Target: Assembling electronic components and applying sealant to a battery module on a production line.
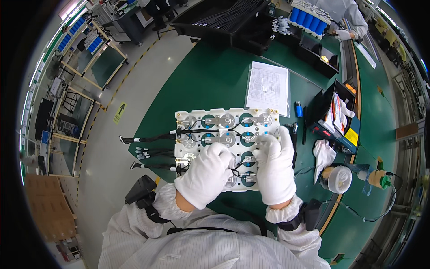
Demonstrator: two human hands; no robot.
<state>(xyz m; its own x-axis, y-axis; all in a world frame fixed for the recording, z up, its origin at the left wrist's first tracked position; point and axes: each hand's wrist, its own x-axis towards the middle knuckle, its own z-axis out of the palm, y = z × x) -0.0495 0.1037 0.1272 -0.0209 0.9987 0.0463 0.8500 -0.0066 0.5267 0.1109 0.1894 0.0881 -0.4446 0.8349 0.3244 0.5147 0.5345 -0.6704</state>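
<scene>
A white plastic battery module (227,190) lies on the green table in front of me, with round cells under metal tabs and black wires running over it. My left hand (204,172), in a white glove, is closed over its lower left part. Thin black wire (236,171) loops out beside those fingertips, but what they pinch is hidden. My right hand (275,168), gloved too, has bent, pinched fingers above the lower right cells; anything between them cannot be made out. Black wire bundles (154,138) with connectors stick out past the module's left side.
Behind the module lies a printed sheet (267,85). To the right are a blue cylindrical cell (298,109), a black pen (305,125), a black box of packets (333,114), a crumpled white cloth (323,157) and a round container (339,179). Black cable trays (215,33) stand far back.
</scene>
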